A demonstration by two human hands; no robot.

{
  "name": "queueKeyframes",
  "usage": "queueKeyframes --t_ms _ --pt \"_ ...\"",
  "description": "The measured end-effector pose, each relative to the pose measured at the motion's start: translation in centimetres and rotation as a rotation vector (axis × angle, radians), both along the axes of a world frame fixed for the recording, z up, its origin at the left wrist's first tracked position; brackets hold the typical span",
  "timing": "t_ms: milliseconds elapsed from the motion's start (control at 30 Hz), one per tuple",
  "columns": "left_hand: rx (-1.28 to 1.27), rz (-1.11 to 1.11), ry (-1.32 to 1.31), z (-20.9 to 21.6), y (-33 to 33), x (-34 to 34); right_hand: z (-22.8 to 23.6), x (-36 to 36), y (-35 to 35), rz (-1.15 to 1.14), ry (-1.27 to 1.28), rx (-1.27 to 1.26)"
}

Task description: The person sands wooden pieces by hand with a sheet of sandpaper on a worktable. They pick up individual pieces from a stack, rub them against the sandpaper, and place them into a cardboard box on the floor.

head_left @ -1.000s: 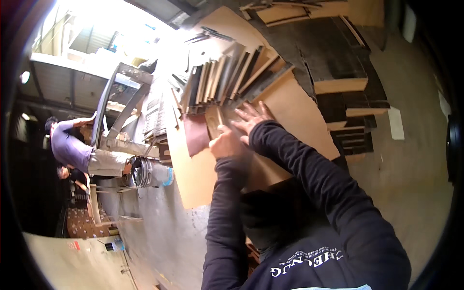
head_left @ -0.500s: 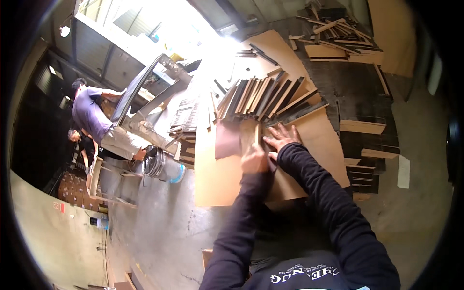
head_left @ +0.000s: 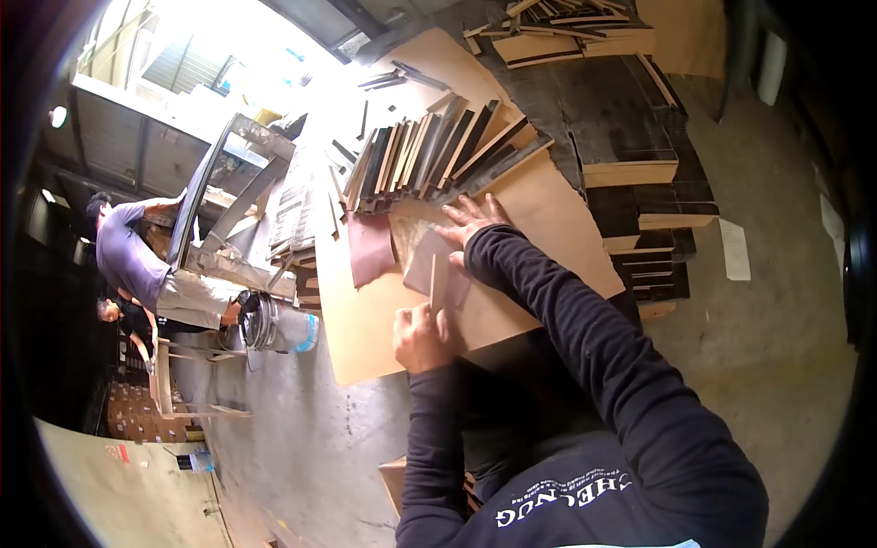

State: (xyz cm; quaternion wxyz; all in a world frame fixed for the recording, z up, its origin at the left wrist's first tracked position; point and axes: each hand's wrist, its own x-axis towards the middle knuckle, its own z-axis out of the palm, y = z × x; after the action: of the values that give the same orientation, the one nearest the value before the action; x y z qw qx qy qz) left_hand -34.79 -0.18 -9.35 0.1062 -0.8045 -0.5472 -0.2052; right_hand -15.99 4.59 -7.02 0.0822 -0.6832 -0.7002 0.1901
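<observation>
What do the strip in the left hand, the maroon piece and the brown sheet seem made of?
Strip: probably bare wood, pale, matt and straight-edged.
Maroon piece: perhaps sandpaper or cloth; flat and matt, its texture too small to tell.
Brown sheet: likely cardboard or heavy paper, thin and plain tan.

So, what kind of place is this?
Probably a woodworking shop or small factory. Dark and pale wooden strips lie side by side on a brown sheet, dark boards are stacked nearby, and the grey floor looks like bare concrete.
</observation>
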Motion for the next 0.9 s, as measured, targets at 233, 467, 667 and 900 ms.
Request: queueKeyframes --t_ms 233,467,667,900 --pt "-0.158 0.049 -0.013 -0.2 1.0 -0.8 -0.5 -0.2 0.1 0.016 0.019 0.0" --pt "-0.111 0.136 0.156 -0.6 8.0 1.8 -0.6 -0.6 0.5 0.016 -0.024 0.03" --pt "-0.114 0.121 0.194 -0.5 0.3 0.3 -0.9 -0.3 0.4 0.045 0.002 -0.016" --pt "-0.028 0.187 0.202 0.5 10.3 3.3 -1.2 -1.0 0.7 0.019 -0.016 0.137"
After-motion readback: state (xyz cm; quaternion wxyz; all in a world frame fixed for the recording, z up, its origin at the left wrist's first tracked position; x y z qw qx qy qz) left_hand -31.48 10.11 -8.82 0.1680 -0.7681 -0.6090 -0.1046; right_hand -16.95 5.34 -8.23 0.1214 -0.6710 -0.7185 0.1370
